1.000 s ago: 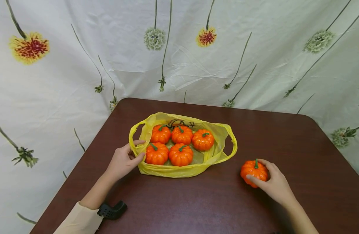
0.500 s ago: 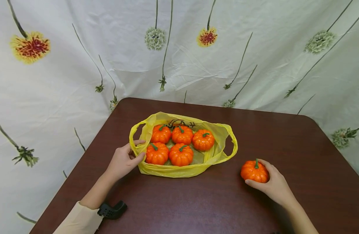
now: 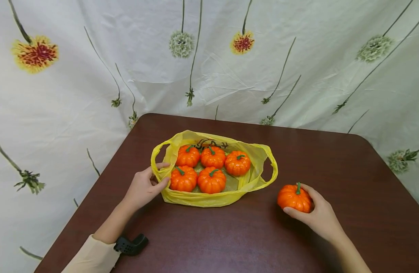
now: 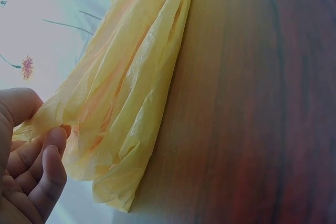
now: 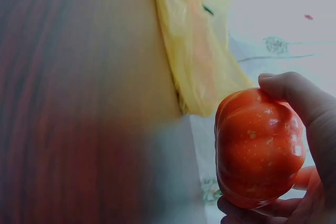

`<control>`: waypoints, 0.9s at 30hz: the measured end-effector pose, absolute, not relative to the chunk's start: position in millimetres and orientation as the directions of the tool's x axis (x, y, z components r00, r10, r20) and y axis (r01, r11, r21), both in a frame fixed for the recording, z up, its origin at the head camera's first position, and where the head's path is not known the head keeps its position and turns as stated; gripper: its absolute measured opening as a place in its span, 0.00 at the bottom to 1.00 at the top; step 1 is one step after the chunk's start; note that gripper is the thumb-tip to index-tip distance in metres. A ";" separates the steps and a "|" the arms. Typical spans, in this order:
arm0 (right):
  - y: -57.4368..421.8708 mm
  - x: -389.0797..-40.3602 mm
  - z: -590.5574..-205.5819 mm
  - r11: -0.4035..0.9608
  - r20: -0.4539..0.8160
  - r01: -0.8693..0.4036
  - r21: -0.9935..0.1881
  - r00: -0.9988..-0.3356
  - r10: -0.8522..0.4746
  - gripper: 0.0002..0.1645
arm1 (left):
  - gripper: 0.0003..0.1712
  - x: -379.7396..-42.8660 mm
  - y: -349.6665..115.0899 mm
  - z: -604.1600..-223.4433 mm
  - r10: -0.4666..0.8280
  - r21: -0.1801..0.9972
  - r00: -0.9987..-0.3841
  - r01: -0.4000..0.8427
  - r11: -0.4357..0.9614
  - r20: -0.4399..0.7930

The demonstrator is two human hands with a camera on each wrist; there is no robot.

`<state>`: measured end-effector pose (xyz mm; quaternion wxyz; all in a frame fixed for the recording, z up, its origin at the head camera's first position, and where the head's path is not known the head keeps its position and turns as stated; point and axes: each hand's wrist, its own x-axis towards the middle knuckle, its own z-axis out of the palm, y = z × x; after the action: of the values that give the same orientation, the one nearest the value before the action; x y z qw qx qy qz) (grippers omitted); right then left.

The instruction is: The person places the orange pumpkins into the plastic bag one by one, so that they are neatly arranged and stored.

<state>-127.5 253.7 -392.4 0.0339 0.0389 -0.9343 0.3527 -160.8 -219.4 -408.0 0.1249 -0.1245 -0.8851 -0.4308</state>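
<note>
A yellow plastic bag [image 3: 209,201] stands open on the table, its handle loops spread to both sides. Inside it lie several small orange pumpkins [image 3: 211,180] with green stems. At the bag's left side my left hand [image 3: 144,186] pinches the edge by the handle; the left wrist view shows thumb and fingers [image 4: 55,140] gripping the thin plastic. To the right of the bag, my right hand [image 3: 320,212] holds another orange pumpkin [image 3: 294,198], thumb on the near side and fingers round the far side. In the right wrist view this pumpkin [image 5: 260,150] fills the grasp.
The dark brown table [image 3: 236,239] reaches back to a white cloth [image 3: 155,68] printed with flowers. A black wrist device [image 3: 130,245] sits on my left forearm near the beige sleeve [image 3: 93,256].
My right hand has drawn its thumb under the pumpkin's near side and shifted it slightly left and up, its shadow now showing below. The left hand and bag have stayed in place.
</note>
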 end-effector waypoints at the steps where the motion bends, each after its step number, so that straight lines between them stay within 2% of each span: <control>1: 252.6 -126.7 -390.8 0.745 0.096 -0.104 -0.659 -0.994 -0.053 0.50 | 0.22 -160.8 -219.3 -408.0 0.113 0.732 -0.938 0.329 0.597 0.329; 15: 238.1 -121.8 -375.6 0.712 0.183 -0.214 -0.669 -0.976 -0.121 0.48 | 0.22 -160.3 -219.7 -406.7 0.112 0.732 -0.939 0.324 0.600 0.324; 27: 226.3 -126.1 -368.8 0.682 0.203 -0.277 -0.677 -0.961 -0.189 0.48 | 0.22 -161.0 -218.9 -406.2 0.115 0.731 -0.939 0.326 0.600 0.324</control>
<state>-126.1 226.3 -368.8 0.0585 0.1272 -0.9152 0.3779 -161.0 -218.9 -406.2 0.1228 -0.1242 -0.8860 -0.4295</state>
